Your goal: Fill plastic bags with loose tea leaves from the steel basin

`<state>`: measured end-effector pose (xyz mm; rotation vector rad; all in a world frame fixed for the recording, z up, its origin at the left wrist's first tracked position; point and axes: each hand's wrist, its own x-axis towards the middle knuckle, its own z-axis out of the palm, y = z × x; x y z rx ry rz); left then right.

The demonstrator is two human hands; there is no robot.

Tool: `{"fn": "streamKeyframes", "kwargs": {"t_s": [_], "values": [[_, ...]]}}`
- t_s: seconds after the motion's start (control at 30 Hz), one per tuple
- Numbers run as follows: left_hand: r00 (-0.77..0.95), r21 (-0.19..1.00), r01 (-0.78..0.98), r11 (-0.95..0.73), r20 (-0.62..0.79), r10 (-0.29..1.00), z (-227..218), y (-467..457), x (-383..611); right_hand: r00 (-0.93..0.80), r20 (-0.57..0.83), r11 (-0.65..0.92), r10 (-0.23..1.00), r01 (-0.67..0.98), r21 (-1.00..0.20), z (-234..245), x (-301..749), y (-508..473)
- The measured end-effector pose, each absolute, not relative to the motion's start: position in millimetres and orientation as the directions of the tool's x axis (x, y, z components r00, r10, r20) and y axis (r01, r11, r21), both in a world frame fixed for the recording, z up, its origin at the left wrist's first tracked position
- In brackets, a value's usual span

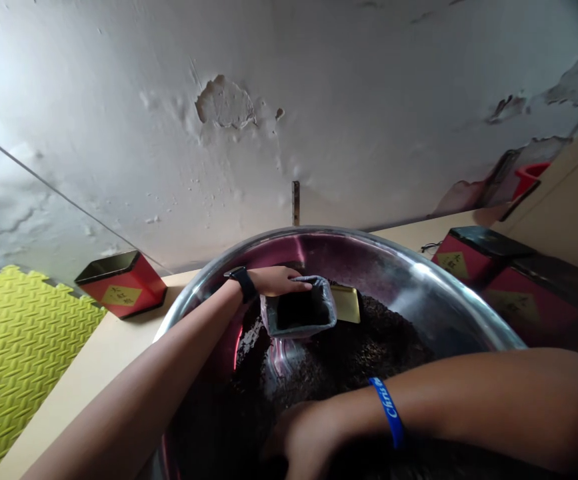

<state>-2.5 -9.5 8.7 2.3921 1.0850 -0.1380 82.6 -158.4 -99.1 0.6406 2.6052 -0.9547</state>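
Hands work inside the steel basin [419,267]: left hand [281,281] pinching a bag [299,308] open above dark leaves [369,347], right hand [309,443] scooping, grip unclear.

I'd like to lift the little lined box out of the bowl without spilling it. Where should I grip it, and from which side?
Probably by the rim, from above. The lined box sits upright and open-topped in the dark loose material inside the metal bowl, its lower walls sunk in, so only the rim is free. The left hand already rests on the far rim; the near rim is clear for a second grip.
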Motion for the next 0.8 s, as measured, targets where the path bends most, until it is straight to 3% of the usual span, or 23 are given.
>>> {"fn": "streamKeyframes", "kwargs": {"t_s": [0.1, 0.27, 0.4, 0.7, 0.8], "values": [[0.672, 0.407, 0.732, -0.547, -0.296, 0.679, 9, -9, -2, -0.918, -0.344, 0.822, 0.198, 0.346, -0.453, -95, 88, -166], [0.667, 0.417, 0.734, -0.536, -0.293, 0.685, 8, -9, -2, -0.953, -0.167, 0.882, 0.253, 0.298, -0.366, -77, 93, -169], [0.669, 0.413, 0.732, -0.542, -0.287, 0.685, 9, -11, -2, -0.962, -0.12, 0.904, 0.244, 0.27, -0.33, -68, 92, -170], [0.673, 0.4, 0.73, -0.554, -0.282, 0.684, 10, -11, -2, -0.962, 0.0, 0.9, 0.273, 0.255, -0.354, -56, 93, -171], [0.672, 0.406, 0.73, -0.55, -0.281, 0.685, 9, -12, -2, -0.962, -0.029, 0.902, 0.271, 0.265, -0.342, -55, 93, -170]]}}
